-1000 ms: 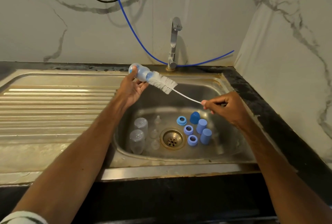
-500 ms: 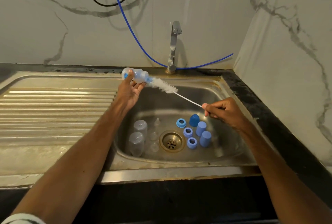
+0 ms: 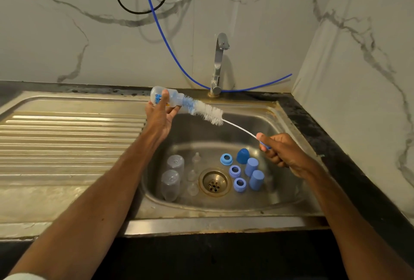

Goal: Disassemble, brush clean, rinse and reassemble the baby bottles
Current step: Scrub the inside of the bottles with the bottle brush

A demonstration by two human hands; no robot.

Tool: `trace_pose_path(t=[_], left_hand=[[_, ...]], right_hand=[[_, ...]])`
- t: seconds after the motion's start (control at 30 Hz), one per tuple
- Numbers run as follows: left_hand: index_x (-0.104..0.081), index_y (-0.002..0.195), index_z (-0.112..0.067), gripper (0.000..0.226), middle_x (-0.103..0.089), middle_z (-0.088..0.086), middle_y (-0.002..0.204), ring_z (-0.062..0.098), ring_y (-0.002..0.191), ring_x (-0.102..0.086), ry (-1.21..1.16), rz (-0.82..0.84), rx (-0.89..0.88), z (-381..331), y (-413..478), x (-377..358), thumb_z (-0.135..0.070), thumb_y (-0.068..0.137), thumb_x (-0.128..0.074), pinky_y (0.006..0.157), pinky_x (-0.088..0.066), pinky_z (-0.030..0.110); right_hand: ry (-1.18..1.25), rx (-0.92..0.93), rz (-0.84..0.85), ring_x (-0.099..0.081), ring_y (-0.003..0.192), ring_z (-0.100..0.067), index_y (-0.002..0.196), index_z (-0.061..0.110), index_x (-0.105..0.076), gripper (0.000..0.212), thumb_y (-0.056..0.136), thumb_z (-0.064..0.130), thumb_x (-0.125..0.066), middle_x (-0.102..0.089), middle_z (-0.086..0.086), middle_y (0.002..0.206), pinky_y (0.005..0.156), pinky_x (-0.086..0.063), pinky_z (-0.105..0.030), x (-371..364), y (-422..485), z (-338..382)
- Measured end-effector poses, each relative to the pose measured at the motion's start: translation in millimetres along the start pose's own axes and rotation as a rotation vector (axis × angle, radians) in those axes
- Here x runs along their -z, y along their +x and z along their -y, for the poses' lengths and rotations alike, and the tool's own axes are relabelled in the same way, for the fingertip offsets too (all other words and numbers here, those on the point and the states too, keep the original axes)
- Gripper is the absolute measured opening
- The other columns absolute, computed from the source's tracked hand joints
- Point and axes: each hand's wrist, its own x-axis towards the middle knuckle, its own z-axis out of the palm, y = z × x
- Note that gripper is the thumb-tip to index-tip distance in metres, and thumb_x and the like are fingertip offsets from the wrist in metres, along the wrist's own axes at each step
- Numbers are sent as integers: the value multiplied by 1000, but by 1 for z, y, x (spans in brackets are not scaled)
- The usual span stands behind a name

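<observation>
Left hand [image 3: 159, 115] grips bottle [image 3: 167, 99]; right hand [image 3: 282, 152] pinches brush [image 3: 207, 112] handle. Risk: the thin wire may flex, flicking bristles out and spattering.

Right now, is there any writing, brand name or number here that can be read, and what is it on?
Blue print on the bottle held in the left hand: too blurred to read.
No other text shows on the brush, blue caps, rings, tap or sink.
</observation>
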Motion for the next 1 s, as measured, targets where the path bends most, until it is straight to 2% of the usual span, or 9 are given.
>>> trace_pose_path(t=[0.13, 0.27, 0.37, 0.47, 0.57, 0.7, 0.8, 0.9, 1.0], left_hand=[[-34, 148, -5, 74, -58, 20, 138, 35, 116, -68, 80, 64, 46, 6, -11, -14, -26, 89, -74, 88, -61, 48], [-39, 147, -5, 64, -61, 20, 136, 32, 111, -71, 158, 115, 46, 3, -6, -6, -31, 96, -67, 81, -63, 39], [-43, 147, -4, 56, -59, 22, 137, 32, 113, -70, 251, 188, 102, 10, -7, -3, -30, 100, -61, 80, -62, 38], [-46, 144, -3, 56, -61, 22, 136, 30, 111, -71, 263, 158, 64, 3, -3, 0, -32, 100, -62, 79, -62, 35], [-47, 143, -2, 53, -64, 21, 132, 27, 105, -73, 289, 114, 77, 3, -2, 4, -33, 101, -60, 76, -62, 32], [-48, 142, -2, 54, -65, 20, 131, 27, 105, -74, 293, 110, 111, 5, -4, 1, -34, 101, -60, 75, -62, 31], [-48, 141, -1, 54, -66, 21, 130, 27, 107, -73, 298, 96, 107, 4, 0, 6, -35, 101, -60, 76, -63, 32], [-48, 141, -2, 53, -66, 21, 129, 29, 107, -73, 265, 101, 163, 9, -6, 1, -35, 101, -60, 77, -62, 32], [-54, 129, -7, 36, -66, 19, 129, 27, 109, -72, 196, 87, 123, 1, -2, 1, -31, 102, -60, 79, -62, 32]], right_hand=[[17, -7, 50, -25, 45, -10, 69, 17, -54, 47, 100, 53, -52, -36, 1, 55, 41, -21, -21, -9, 3, 1], [-99, 91, -128, -38, 46, -12, 67, 12, -66, 47, 94, 50, -63, -46, 0, 52, 42, -33, -19, 17, 4, -8], [-265, 279, -150, -62, 57, -23, 67, 16, -77, 37, 91, 44, -70, -67, -2, 57, 65, -55, -34, 12, 6, -11], [-275, 373, -215, -73, 67, -19, 70, 22, -79, 27, 89, 41, -75, -73, 2, 65, 80, -61, -42, 15, 7, -15], [-318, 438, -235, -72, 63, -16, 78, 25, -81, 18, 84, 42, -78, -73, 6, 64, 77, -62, -45, 17, 5, -14], [-350, 466, -204, -73, 66, -12, 85, 21, -83, 14, 86, 35, -79, -74, 7, 66, 78, -62, -38, 11, 0, -9], [-309, 513, -236, -73, 64, -14, 83, 20, -83, 12, 83, 32, -82, -74, 6, 65, 76, -62, -43, 21, 0, -12], [-380, 487, -192, -72, 64, -13, 82, 25, -82, 12, 85, 36, -80, -74, 7, 65, 75, -62, -39, 10, 1, -8], [-319, 520, -240, -67, 57, -25, 72, 28, -80, 24, 85, 47, -76, -70, 2, 59, 65, -58, -43, 17, 1, -11]])
